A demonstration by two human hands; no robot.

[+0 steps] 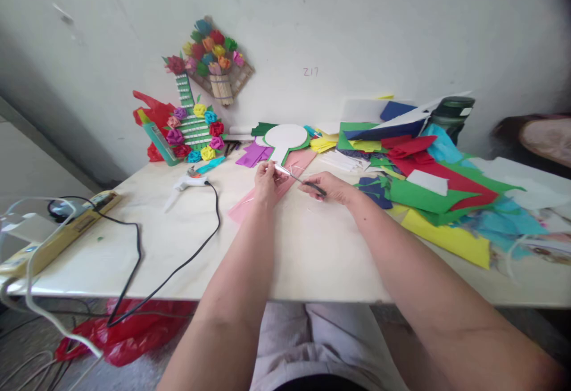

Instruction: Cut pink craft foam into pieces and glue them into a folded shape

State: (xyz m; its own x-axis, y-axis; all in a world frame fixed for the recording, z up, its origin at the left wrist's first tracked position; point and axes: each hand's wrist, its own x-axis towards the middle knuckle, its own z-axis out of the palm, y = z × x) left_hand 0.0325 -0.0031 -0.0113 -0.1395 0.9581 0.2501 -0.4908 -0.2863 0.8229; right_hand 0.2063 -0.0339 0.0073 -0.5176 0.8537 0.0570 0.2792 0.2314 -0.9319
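Note:
My right hand (332, 188) is closed around the dark handle of a pair of scissors (292, 174), its metal blades pointing left toward my other hand. My left hand (266, 181) pinches a small white strip (279, 168) at the blade tips; its exact shape is too small to tell. Below both hands lies a pink paper sheet (243, 207). Just behind them is a round white cutout (285, 136) with a green border and a handle-like stem. Purple paper pieces (253, 156) are beside its stem.
A white glue gun (190, 183) with a black cord rests at left, near a power strip (57, 233). Behind it stand a paper-flower guitar (196, 129) and a glue bottle (158, 141). Coloured paper scraps (428, 197) pile up at right, before a dark bottle (450, 116).

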